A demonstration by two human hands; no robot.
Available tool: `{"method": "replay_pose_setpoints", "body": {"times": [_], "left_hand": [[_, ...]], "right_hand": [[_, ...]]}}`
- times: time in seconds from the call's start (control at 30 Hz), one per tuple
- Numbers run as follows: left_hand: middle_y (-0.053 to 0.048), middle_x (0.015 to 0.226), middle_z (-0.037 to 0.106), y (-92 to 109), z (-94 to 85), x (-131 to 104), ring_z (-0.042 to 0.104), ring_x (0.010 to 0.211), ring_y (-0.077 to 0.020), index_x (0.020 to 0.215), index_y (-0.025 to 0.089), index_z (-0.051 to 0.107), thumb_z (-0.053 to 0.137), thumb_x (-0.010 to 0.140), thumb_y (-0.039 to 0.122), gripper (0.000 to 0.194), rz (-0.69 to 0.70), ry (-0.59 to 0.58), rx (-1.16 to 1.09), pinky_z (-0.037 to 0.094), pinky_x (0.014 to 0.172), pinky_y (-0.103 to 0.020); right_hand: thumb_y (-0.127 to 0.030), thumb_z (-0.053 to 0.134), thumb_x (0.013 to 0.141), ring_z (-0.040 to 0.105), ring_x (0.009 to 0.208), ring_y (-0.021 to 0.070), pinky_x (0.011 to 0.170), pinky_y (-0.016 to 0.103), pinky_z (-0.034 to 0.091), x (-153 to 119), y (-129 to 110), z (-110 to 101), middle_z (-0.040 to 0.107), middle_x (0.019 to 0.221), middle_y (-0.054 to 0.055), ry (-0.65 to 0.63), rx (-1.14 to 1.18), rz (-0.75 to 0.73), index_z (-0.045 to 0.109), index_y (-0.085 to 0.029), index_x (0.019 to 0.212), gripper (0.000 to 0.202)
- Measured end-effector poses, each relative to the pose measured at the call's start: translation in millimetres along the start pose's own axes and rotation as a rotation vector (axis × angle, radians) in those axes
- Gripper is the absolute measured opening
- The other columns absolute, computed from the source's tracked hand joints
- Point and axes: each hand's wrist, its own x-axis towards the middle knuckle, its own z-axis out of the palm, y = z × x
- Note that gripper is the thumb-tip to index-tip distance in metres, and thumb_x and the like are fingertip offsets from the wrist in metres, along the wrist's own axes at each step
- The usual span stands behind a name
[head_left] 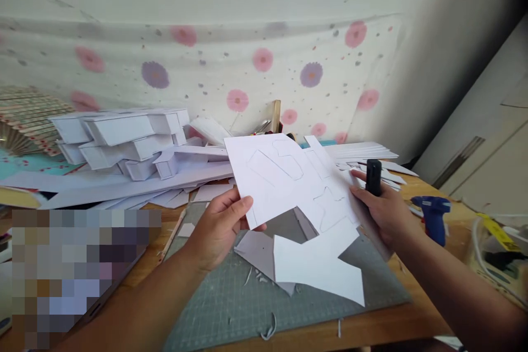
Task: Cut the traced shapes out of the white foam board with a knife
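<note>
My left hand [226,217] pinches the lower left corner of a white cardboard sheet [284,173], thumb on top. Several drawn outlines mark the sheet, and its lower edge is cut unevenly. At its right side my right hand [383,206] is closed around a black-ended tool [373,177], whose kind I cannot make out; its fingertips touch or nearly touch the sheet. A notched white piece [319,269] is just below, over the cutting mat [231,302]; I cannot tell whether it joins the sheet. A greyish piece [258,253] lies beside it.
A model of stacked white boxes [124,132] stands back left among loose white strips [144,190]. A blue glue gun [435,214] and a plastic tub [495,253] are on the right. Paper scraps [269,330] dot the mat. A blurred-out area [82,275] covers the lower left.
</note>
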Motion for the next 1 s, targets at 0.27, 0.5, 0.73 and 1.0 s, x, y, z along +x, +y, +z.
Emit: {"method": "replay_pose_setpoints", "body": {"times": [0.27, 0.5, 0.73, 1.0], "left_hand": [[-0.003, 0.069, 0.064, -30, -20.7, 8, 0.06, 0.059, -0.013, 0.093, 0.014, 0.065, 0.064, 0.086, 0.045, 0.032, -0.202, -0.037, 0.236, 0.051, 0.054, -0.025], [-0.004, 0.086, 0.063, -30, -18.7, 2, 0.059, 0.07, -0.0125, 0.098, 0.016, 0.066, 0.069, 0.083, 0.038, 0.027, -0.246, -0.041, 0.16, 0.053, 0.062, -0.027], [-0.002, 0.077, 0.062, -31, -26.1, 5, 0.059, 0.065, -0.0122, 0.094, 0.014, 0.064, 0.067, 0.082, 0.036, 0.025, -0.299, -0.116, 0.264, 0.05, 0.062, -0.027], [-0.001, 0.078, 0.062, -21, -28.9, 7, 0.06, 0.063, -0.0118, 0.092, 0.013, 0.062, 0.067, 0.082, 0.037, 0.026, -0.335, -0.206, 0.377, 0.047, 0.061, -0.027]], "right_hand": [[-0.049, 0.069, 0.068, 0.062, 0.084, 0.0261, 0.07, 0.035, 0.047, 6, 4, -4, 0.068, 0.093, 0.002, 0.02, -0.166, 0.036, 0.062, -0.032, 0.126, 0.061], [-0.051, 0.064, 0.073, 0.061, 0.083, 0.0284, 0.072, 0.038, 0.046, 3, 3, -6, 0.068, 0.086, 0.002, 0.028, -0.334, -0.014, 0.062, -0.033, 0.126, 0.056], [-0.051, 0.062, 0.075, 0.062, 0.083, 0.0287, 0.07, 0.036, 0.045, 0, 6, -14, 0.069, 0.088, 0.002, 0.054, -0.472, -0.091, 0.06, -0.033, 0.128, 0.056], [-0.05, 0.062, 0.077, 0.062, 0.085, 0.0282, 0.072, 0.036, 0.045, -5, 0, -15, 0.069, 0.089, 0.001, 0.065, -0.516, -0.109, 0.06, -0.036, 0.127, 0.052]]}}
